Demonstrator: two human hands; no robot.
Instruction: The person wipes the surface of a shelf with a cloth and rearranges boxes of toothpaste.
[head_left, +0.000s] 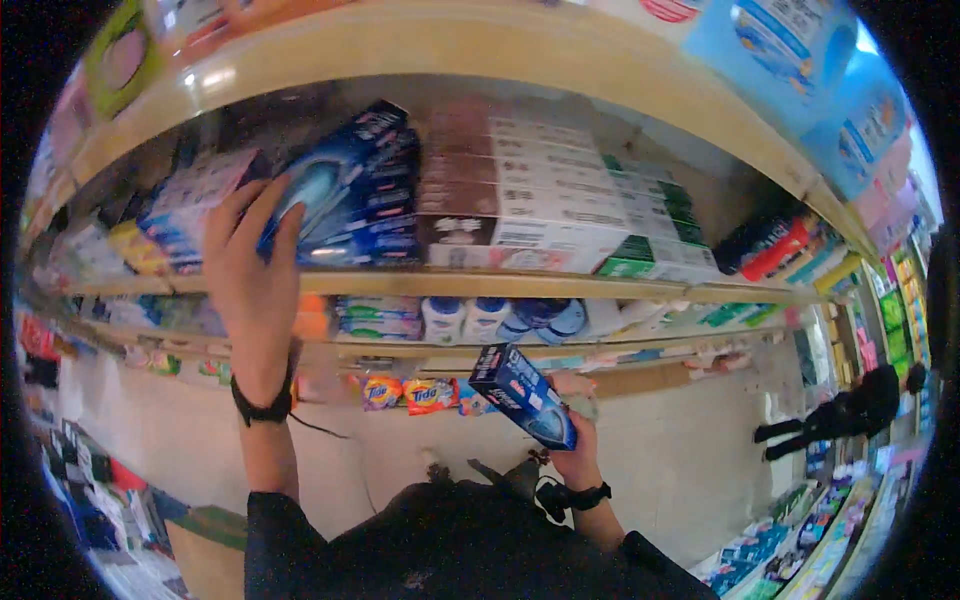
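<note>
My left hand is raised to the shelf, its fingers on a dark blue toothpaste box that lies slanted on top of a stack of similar blue boxes. Below the shelves, my right hand holds the lower end of another dark blue toothpaste box, tilted with its far end up and to the left. Right of the blue stack stand piled white and brown boxes, then white and green boxes. Left of my left hand is a pink and blue box.
A wooden shelf edge runs below the boxes. On lower shelves are white bottles and Tide bags. Overhead is another shelf edge. A person in dark clothing is at the far right; a cardboard box stands lower left.
</note>
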